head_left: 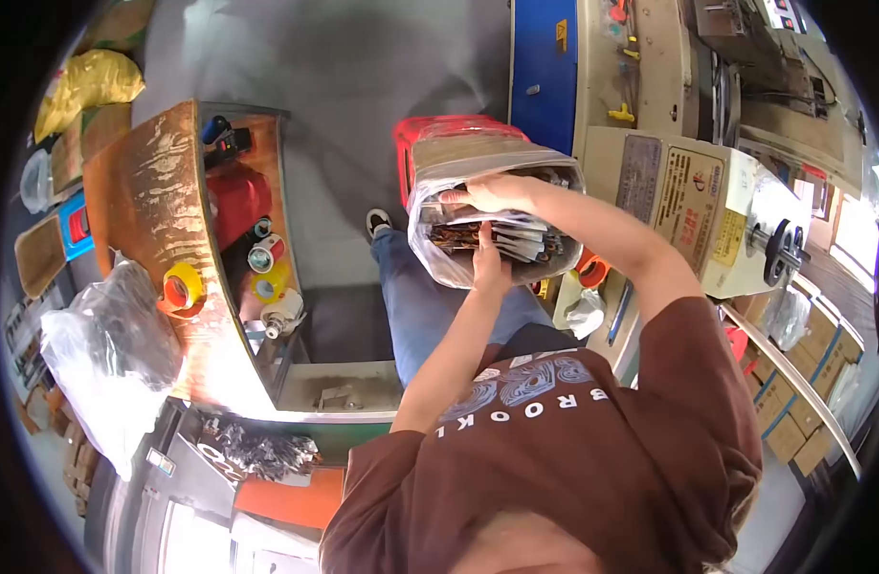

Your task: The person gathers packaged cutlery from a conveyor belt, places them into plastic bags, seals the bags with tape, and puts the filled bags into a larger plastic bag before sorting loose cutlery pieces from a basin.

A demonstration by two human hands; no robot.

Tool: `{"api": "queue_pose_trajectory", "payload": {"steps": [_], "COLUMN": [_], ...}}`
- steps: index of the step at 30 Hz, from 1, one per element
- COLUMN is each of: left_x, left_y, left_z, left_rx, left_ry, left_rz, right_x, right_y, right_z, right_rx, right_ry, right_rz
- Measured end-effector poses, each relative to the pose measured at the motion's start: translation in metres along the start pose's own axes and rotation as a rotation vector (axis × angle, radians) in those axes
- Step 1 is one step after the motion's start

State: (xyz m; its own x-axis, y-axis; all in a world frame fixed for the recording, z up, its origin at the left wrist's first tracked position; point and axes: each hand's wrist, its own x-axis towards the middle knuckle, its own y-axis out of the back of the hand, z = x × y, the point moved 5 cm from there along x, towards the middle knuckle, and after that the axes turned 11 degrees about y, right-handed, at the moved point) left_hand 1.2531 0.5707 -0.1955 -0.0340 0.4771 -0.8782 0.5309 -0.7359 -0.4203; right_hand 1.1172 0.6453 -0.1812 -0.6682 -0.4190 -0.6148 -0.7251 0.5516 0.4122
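A cardboard box lined with a clear plastic bag stands open in front of my body. Thin flat pieces, dark and silvery, are packed in it on edge; their exact kind I cannot make out. My left hand reaches in from the near side, a finger stretched out flat against the pieces. From the right, my right hand lies over the top of the pieces, its fingers extended to the left and its fingertips partly hidden. Neither hand visibly lifts anything.
Beneath the box shows something red. At left, a worn wooden desk carries a yellow tape roll and a plastic bag; a shelf holds bottles and cans. A machine with a handwheel stands close on the right.
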Motion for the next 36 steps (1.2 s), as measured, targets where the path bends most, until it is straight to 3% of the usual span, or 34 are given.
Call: {"api": "queue_pose_trajectory", "payload": {"steps": [2, 6, 7, 10, 11, 12, 14, 15, 16, 17, 18, 20, 21, 22, 23, 24, 25, 26, 27, 28, 29, 30, 32, 33, 34, 35, 36], "left_x": [-0.001, 0.008, 0.011, -0.019, -0.039, -0.068, -0.114, -0.109, -0.097, -0.083, -0.056, -0.029, -0.024, -0.020, -0.019, -0.020, -0.025, -0.033, -0.062, -0.093, -0.125, -0.100, -0.147, -0.157, -0.176, -0.181, -0.183], "left_y": [0.002, 0.002, 0.004, 0.027, 0.016, -0.001, -0.050, -0.056, -0.063, -0.068, -0.058, -0.040, -0.040, -0.041, -0.042, -0.035, -0.043, -0.050, -0.059, -0.066, -0.068, -0.056, -0.040, -0.021, -0.004, 0.021, 0.047], "left_z": [-0.012, -0.015, -0.016, 0.000, 0.017, 0.034, 0.052, 0.054, 0.055, 0.054, 0.061, 0.077, 0.084, 0.083, 0.082, 0.082, 0.076, 0.071, 0.052, 0.031, 0.016, 0.035, -0.009, -0.034, -0.055, -0.075, -0.089], "left_rx": [-0.136, -0.097, -0.171, 0.380, 0.863, 1.302, 1.841, 2.031, 2.219, 2.407, 2.592, 2.811, 2.847, 2.883, 3.004, 3.119, 2.952, 2.979, 3.071, 3.156, 2.808, 2.509, 2.677, 2.759, 2.822, 2.830, 2.818], "left_ry": [-0.025, 0.032, 0.172, 0.203, -0.081, -0.440, -1.019, -1.066, -1.119, -1.182, -1.065, -1.282, -1.103, -0.915, -1.089, -1.510, -1.410, -1.221, -1.249, -1.281, -1.145, -1.775, -1.507, -1.243, -0.986, -0.684, -0.380], "left_rz": [0.009, 0.054, -0.099, 0.078, 0.001, 0.056, 0.291, 0.265, 0.226, 0.170, 0.223, 0.099, 0.004, -0.096, 0.036, -0.060, -0.267, -0.385, -0.442, -0.509, -0.663, -1.194, -1.431, -1.599, -1.729, -1.942, -2.113], "right_x": [-0.042, -0.101, -0.100, -0.116, -0.121, -0.124, -0.134, -0.121, -0.123, -0.108, -0.092, -0.082, -0.091, -0.067, -0.086, -0.111, -0.140, -0.141, -0.192, -0.228, -0.244, -0.260, -0.278, -0.272, -0.255, -0.217, -0.192], "right_y": [0.015, 0.028, 0.025, 0.018, 0.012, 0.006, -0.013, -0.038, -0.039, -0.048, -0.064, -0.073, -0.068, -0.088, -0.072, -0.057, -0.057, -0.068, -0.089, -0.109, -0.152, -0.210, -0.331, -0.404, -0.475, -0.533, -0.571], "right_z": [-0.030, -0.043, -0.040, -0.056, -0.057, -0.054, -0.033, 0.005, 0.015, 0.042, 0.072, 0.086, 0.060, 0.074, 0.041, 0.003, -0.029, -0.054, -0.098, -0.127, -0.146, -0.159, -0.212, -0.239, -0.287, -0.336, -0.402], "right_rx": [-0.012, -0.337, -0.319, -0.614, -0.578, -0.609, -0.660, -0.634, -0.572, -0.564, -0.557, -0.486, -0.671, -0.783, -0.690, -0.572, -0.395, -0.267, -0.223, 0.144, 0.259, 0.369, 0.602, 1.107, 1.376, 1.379, 1.864], "right_ry": [-0.079, 0.067, 0.056, -0.089, -0.186, -0.225, -0.318, -0.340, -0.369, -0.324, -0.291, -0.320, -0.383, -0.517, -0.659, -0.738, -0.707, -0.672, -0.558, -0.474, -0.544, -0.787, -1.230, -1.509, -1.722, -2.029, -2.170], "right_rz": [0.086, 0.514, 0.520, 0.570, 0.426, 0.388, 0.303, 0.303, 0.128, 0.213, 0.305, 0.381, 0.208, 0.226, 0.523, 0.860, 1.211, 1.229, 1.411, 1.525, 1.828, 1.922, 2.071, 1.910, 1.713, 1.893, 1.781]}}
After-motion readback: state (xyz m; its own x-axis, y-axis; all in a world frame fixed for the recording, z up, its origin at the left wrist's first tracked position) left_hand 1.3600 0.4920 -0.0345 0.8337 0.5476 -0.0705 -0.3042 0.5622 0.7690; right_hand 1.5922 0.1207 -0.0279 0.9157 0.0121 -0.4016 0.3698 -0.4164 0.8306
